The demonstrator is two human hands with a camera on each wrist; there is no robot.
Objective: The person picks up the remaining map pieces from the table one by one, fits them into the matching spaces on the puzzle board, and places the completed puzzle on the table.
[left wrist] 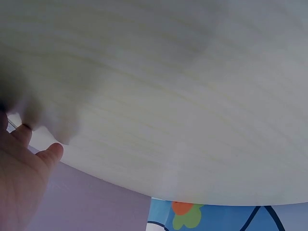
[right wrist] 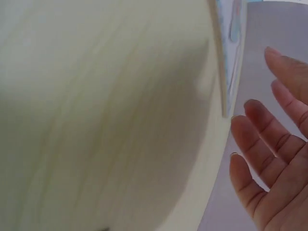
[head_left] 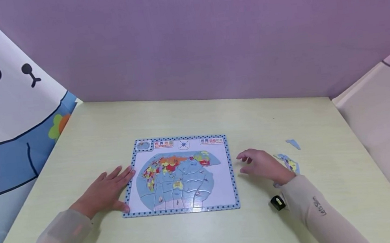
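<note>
A world map jigsaw puzzle (head_left: 223, 189) lies flat on the table, its frame blue with dark dots. Map pieces fill the left and middle of the oval; a white bare patch shows at its right. My left hand (head_left: 106, 190) rests at the board's left edge, fingers spread. Just off the right edge hovers my right hand (head_left: 261, 165), fingers loosely bent and holding nothing; the right wrist view shows its empty palm (right wrist: 284, 178). Loose puzzle pieces (head_left: 288, 163) lie beside the right wrist, partly hidden by it. One small blue piece (head_left: 293, 144) sits farther back.
A small black object (head_left: 277, 202) is by the right cuff, perhaps part of the wrist camera. The pale wooden table (head_left: 200, 239) meets a purple panel (head_left: 201, 41) at the back. Printed cartoon cloth (head_left: 9, 117) hangs at the left, and a pale panel (head_left: 388, 125) stands at the right.
</note>
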